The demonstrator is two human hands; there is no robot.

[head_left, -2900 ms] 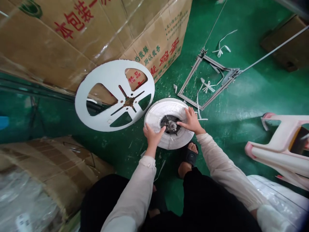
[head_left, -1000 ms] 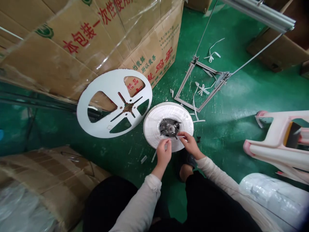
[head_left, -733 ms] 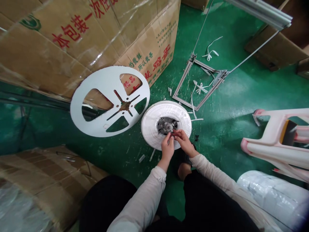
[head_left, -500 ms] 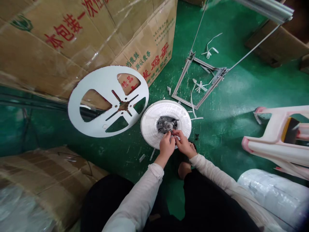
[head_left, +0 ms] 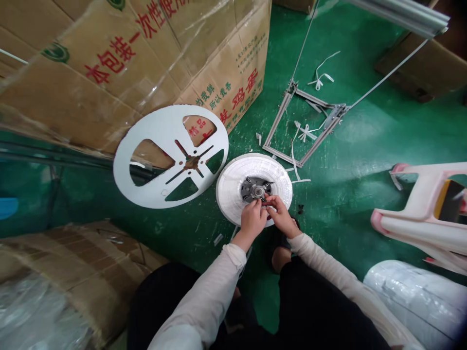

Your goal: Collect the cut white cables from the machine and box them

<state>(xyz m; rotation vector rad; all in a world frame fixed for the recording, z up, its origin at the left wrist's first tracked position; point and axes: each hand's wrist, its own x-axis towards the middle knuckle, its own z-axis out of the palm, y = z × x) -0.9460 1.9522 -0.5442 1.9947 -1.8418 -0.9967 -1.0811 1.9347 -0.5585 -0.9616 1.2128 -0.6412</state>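
At the far left, a bale in clear plastic film [head_left: 69, 272] sat on the green-painted floor [head_left: 346, 204], with a large cardboard carton [head_left: 156, 68] printed in red characters rising behind it. A white reel flange [head_left: 148, 167] with cut-out windows lay against the foot of the carton, just beside a spool of white strapping [head_left: 233, 194], which sat on the floor in front of the person's feet. The person crouched over the spool, with 2 pale sleeves reaching in from below. The left hand [head_left: 251, 219] came over the spool's near edge, and the right hand [head_left: 280, 216] came in beside it, both at the lower rim of the dark metal hub [head_left: 256, 189]. The fingers [head_left: 260, 204] of both hands were bent inward, almost meeting at the hub, but I could not tell whether they were gripping anything or what it might be. Further right, a thin metal frame [head_left: 295, 131] lay on the floor with loose white strap scraps [head_left: 304, 131] inside it. Beyond that, a pinkish-white plastic stool [head_left: 419, 218] lay on its side, above a white plastic-wrapped bundle [head_left: 412, 301] at the lower right edge.
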